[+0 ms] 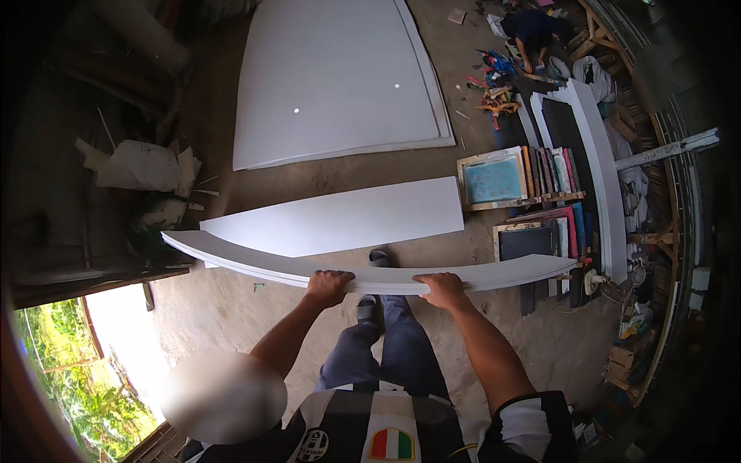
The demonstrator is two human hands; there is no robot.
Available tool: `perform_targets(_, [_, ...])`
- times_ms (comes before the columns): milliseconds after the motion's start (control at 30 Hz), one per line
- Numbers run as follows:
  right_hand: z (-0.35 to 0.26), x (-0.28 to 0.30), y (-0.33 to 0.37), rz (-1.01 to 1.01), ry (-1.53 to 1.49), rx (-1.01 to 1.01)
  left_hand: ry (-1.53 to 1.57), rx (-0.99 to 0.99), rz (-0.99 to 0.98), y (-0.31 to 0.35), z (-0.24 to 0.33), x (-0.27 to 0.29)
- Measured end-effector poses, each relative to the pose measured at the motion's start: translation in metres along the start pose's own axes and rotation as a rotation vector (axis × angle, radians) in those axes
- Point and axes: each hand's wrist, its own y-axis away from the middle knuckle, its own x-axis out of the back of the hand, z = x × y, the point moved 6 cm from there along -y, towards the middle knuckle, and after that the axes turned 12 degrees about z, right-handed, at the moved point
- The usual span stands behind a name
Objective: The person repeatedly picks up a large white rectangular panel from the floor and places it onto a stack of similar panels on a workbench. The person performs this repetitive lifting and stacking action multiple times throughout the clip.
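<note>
Across the front of my body runs a stack of long, narrow white foam-like boards [386,278], its ends curved by the lens. My left hand [330,288] is closed around its near edge, left of the middle. A short way to the right, my right hand [442,292] grips the same edge, fingers over the top. Just beyond lies a wider white board [347,216] on the floor, partly covered by the stack. Farther out, large white sheets [340,85] lie piled flat.
To the right stand a rack of framed screens [494,181] and long white strips [598,170]. A person [532,31] bends over at the far right, near colourful scraps [498,96]. Another person's blurred head [224,397] is close at lower left. A white sack [143,166] sits at far left.
</note>
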Motion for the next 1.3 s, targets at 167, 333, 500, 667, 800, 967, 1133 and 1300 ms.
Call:
perform_targets(167, [-0.003, 0.066, 0.088, 0.130, 0.021, -0.082, -0.046, -0.013, -0.009, 0.034, 0.011, 0.049])
perform_targets(333, [0.015, 0.085, 0.175, 0.147, 0.091, -0.186, -0.061, -0.122, -0.059, 0.043, 0.084, 0.056])
perform_targets(500, [0.035, 0.098, 0.260, 0.141, 0.089, -0.359, -0.086, -0.266, -0.099, 0.047, 0.140, 0.019])
perform_targets(667, [0.090, 0.076, 0.338, 0.228, 0.024, -0.491, -0.154, -0.354, -0.236, 0.027, 0.232, 0.020])
perform_targets(800, [0.137, 0.075, 0.388, 0.251, -0.018, -0.595, -0.233, -0.411, -0.274, -0.005, 0.294, -0.012])
perform_targets(967, [0.202, 0.082, 0.462, 0.261, 0.000, -0.669, -0.255, -0.489, -0.289, -0.030, 0.413, -0.020])
perform_targets(1133, [0.272, 0.110, 0.522, 0.279, 0.006, -0.737, -0.269, -0.564, -0.289, -0.061, 0.519, -0.035])
perform_targets(1300, [0.332, 0.140, 0.565, 0.307, -0.015, -0.815, -0.291, -0.638, -0.268, -0.093, 0.611, -0.034])
